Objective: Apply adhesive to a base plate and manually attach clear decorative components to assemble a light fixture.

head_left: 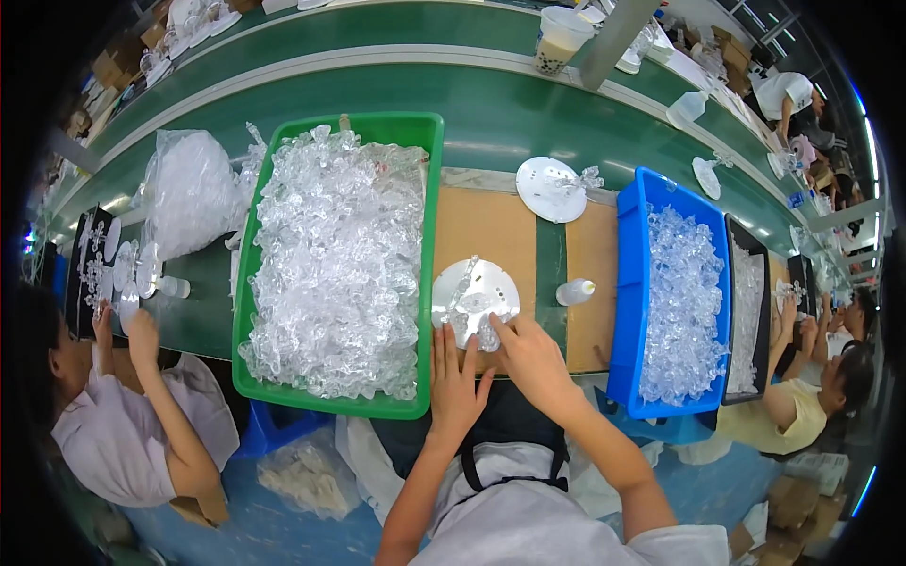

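Green conveyor-side bench [491,123] with a brown board [481,231] at its middle, seen from above. Right hand [528,363] pinches a small clear plastic piece [488,335] against the near edge of a round white disc [477,297] lying flat on the board; left hand [456,382] rests open, fingers spread, steadying the disc's near rim and gripping nothing. A clear strip already lies across the disc. Likely faults: the piece, small and slick, may slip from the pinch or seat crooked; the disc may slide if the left hand lifts. Just left stands a green bin [429,189] heaped with clear parts, and a careless elbow could spill them. Right of the disc stands a small clear bottle [574,292], easily toppled, then a blue bin [628,283] of like parts. A second disc [549,189] lies farther back. Packages: a clear bag [189,193] of parts left of the green bin; a lidded cup [562,38] at the far belt. No legible labels or signs.
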Available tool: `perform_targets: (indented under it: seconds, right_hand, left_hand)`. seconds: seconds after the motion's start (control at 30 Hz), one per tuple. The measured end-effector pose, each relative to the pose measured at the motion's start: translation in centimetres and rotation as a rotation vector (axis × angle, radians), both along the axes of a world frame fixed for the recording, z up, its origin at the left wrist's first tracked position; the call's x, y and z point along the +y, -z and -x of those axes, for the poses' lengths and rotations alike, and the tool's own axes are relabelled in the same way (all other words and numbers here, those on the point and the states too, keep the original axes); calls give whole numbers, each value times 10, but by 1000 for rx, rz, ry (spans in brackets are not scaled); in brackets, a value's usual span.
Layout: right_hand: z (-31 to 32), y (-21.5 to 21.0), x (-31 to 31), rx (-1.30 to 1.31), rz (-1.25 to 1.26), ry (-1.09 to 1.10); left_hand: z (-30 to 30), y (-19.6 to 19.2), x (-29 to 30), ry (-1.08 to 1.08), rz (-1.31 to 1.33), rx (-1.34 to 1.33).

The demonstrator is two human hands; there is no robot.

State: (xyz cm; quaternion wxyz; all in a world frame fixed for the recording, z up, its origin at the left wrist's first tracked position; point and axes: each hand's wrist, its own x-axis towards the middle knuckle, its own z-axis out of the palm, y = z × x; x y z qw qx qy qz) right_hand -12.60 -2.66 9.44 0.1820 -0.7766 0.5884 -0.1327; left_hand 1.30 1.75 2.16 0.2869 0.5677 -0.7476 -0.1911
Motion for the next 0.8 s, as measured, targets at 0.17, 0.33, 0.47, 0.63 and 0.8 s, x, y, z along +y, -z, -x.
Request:
perform_targets:
  seconds: [0.17, 0.33, 0.47, 0.63, 0.8]
  right_hand:
    - [6, -8, -25, 66, 323, -162]
    - [21, 12, -22, -68, 84, -106]
    - [16, 7, -32, 62, 80, -112]
    - [10, 4, -43, 164, 136, -362]
    - [11, 5, -41, 182, 160, -374]
  left_hand:
    - [-2, -4, -1, 26, -22, -25]
    - [-1, -1, -1, 4, -11, 81]
    - [0, -2, -3, -5, 39, 113]
    - [2, -3, -4, -50, -4, 35]
    - [13, -5, -13, -164, 48, -22]
